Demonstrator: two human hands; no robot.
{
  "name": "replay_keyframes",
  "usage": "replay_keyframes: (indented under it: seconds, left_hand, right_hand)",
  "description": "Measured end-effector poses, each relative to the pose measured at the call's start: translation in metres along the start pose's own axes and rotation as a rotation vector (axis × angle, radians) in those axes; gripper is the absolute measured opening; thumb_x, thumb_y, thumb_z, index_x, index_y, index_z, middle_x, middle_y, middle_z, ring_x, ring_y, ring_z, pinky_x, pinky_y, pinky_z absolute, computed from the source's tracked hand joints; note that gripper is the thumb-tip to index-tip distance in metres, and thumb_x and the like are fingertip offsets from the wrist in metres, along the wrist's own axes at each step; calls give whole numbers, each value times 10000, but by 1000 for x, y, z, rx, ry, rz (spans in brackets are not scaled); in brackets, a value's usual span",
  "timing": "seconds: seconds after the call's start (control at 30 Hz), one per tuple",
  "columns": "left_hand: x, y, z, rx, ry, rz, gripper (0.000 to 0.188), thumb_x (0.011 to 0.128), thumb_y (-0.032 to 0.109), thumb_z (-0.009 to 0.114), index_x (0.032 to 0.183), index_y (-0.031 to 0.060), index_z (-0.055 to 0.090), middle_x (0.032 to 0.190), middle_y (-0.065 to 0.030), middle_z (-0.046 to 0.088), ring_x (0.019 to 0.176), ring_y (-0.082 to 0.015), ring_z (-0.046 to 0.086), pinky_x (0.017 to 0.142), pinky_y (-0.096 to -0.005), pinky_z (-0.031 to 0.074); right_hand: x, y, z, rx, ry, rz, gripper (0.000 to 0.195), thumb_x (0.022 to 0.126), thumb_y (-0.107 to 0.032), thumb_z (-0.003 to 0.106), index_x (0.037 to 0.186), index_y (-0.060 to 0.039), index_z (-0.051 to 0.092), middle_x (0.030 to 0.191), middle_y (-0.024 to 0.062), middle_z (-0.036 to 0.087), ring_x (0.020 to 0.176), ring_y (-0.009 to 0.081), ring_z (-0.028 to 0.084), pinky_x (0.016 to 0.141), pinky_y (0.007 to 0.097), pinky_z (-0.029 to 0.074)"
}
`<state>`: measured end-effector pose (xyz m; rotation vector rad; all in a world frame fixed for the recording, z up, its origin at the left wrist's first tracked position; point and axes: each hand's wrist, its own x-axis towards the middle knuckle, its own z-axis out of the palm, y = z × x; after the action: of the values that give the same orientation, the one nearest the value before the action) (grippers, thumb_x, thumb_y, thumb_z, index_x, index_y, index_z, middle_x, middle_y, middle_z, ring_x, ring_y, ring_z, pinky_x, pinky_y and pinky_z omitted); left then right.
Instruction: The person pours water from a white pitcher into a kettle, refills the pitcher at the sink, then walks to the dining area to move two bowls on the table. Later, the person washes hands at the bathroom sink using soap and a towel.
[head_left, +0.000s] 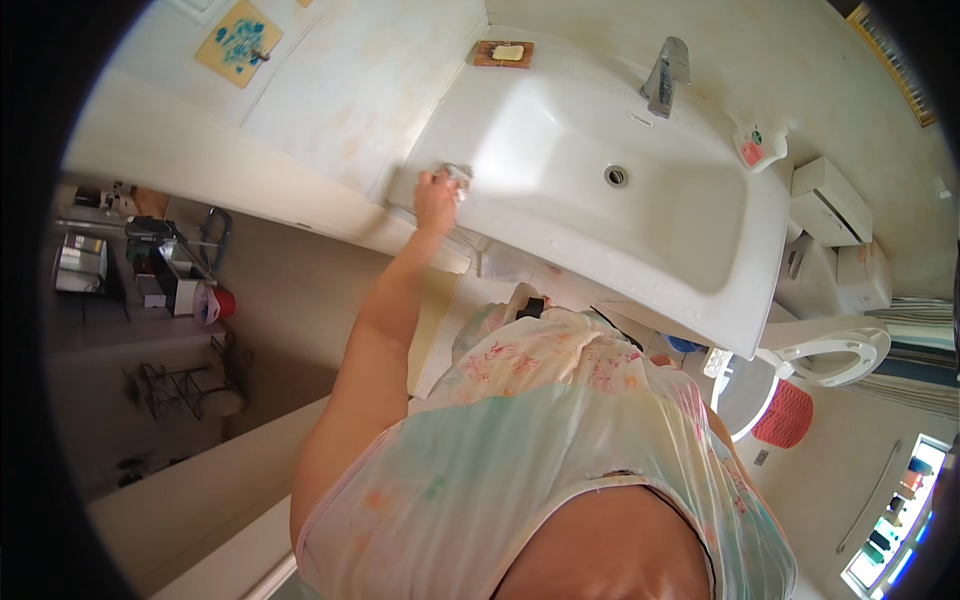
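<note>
My left hand (436, 204) is closed around a crumpled greyish-white cloth or wad of paper (457, 180). It presses this on the front left corner of a white ceramic washbasin (600, 251). The basin's bowl holds no standing water, and its round metal drain (616, 176) is uncovered. A chrome tap (666, 79) stands at the back rim. On the back left corner lies a bar of pale soap (508, 52) in a wooden soap dish (484, 54). My right hand is out of view; only part of that arm shows beside my body.
A white bottle with a red label (752, 150) stands at the basin's right rim. Farther right are white boxes (832, 202), a toilet with its seat raised (832, 352) and a red mat (784, 414). A doorway on the left opens onto another room with a red bin (223, 304).
</note>
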<state>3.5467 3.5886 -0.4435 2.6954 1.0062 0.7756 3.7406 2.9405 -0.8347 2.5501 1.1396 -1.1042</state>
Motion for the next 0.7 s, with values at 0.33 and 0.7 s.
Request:
replay_keyframes:
  seconds: [0.33,0.7]
  left_hand:
    - [-85,170,32,-271,-209,-154,209,874,162,438,990,-3,493,973,-202,496,890,-338,501,755,-429,438]
    - [-67,369,60,-1041,-762,-230,178,842,141,532,766,34,653,869,-156,626,756,-245,620,582,-367,492]
  right_hand:
    - [-68,-58,-160,-536,386,-416,135,681,-238,589,635,-114,614,657,85,602,674,248,610,554,396,489]
    - [-136,-49,-239,-331,321,-618,230,709,-271,575,728,-56,655,777,139,636,731,294,625,603,433,506]
